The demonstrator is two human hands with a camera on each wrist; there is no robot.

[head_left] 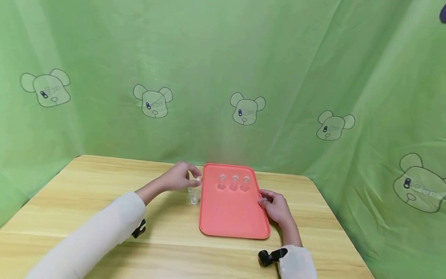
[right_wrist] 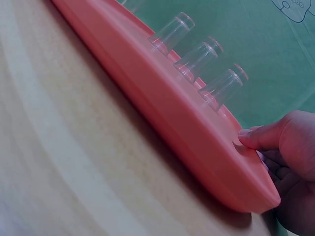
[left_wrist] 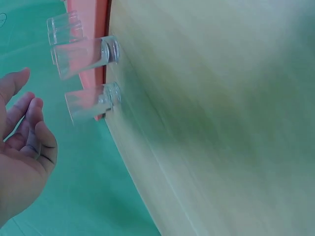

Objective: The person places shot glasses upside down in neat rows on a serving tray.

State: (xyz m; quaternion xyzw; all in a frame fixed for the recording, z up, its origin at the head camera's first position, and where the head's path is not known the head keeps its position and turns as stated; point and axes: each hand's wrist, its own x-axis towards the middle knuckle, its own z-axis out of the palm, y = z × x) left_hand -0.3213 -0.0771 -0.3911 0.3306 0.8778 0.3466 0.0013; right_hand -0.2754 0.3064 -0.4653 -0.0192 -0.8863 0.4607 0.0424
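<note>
Loosely spread, the left hand (head_left: 179,176) fingers hover by two glasses (head_left: 194,193) (untouched), right hand (head_left: 275,207) thumb pressing the tray (head_left: 230,217) rim.

Small clear glass cups (head_left: 193,190) and a flat coral-red plastic tray (head_left: 230,217) on a wooden table.
You see two of the cups upright on the wood just beside the tray's left rim, one nearer you than the other. Three more clear cups (head_left: 234,182) stand in a row across the tray's far end, all upright.
</note>
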